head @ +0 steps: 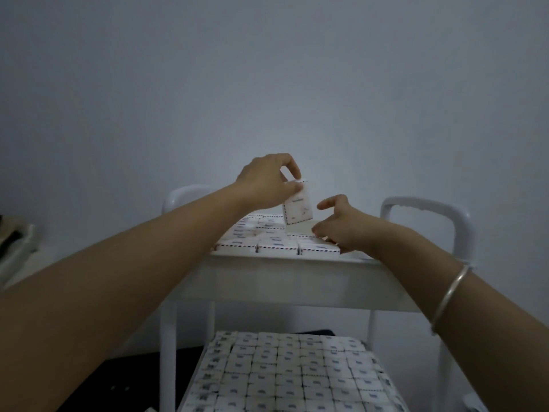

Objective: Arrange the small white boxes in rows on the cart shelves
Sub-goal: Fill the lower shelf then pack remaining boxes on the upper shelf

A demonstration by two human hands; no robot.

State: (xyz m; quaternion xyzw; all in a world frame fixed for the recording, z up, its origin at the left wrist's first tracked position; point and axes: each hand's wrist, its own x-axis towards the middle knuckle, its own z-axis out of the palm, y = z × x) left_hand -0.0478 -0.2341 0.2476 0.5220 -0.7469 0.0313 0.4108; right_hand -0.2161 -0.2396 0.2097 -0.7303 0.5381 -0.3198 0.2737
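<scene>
Left hand (264, 179) raised over the top of the cart, pinching one small white box (298, 205) by its upper corner, thumb on the near face and curled fingers behind. The box hangs tilted, clear of the shelf, printed face toward the camera, dashed border along its edges.

Right hand (347, 224) just beside and below that box, not touching it. Thumb sticks up toward the box, spread away from the fingers; the fingers bend down with tips on the top-shelf boxes (276, 242). Nothing pinched between thumb and fingers. Thin metal bangle (448, 295) on the right wrist. Both forearms bare, reaching in from the bottom corners.

Top-shelf boxes lie flat in tight rows, three visible along the near edge, more behind; the far ones are partly hidden by the hands. They sit on the upper tray of the white cart (267, 278), which has a looped handle at each end: left handle (184, 193), right handle (457, 221).

Below, the lower boxes (291, 373) fill the second shelf edge to edge in an even grid, all flat.

Plain grey wall (267, 69) behind. Dim light. Dark floor item (118, 379) left of the cart legs, too dark to identify.
</scene>
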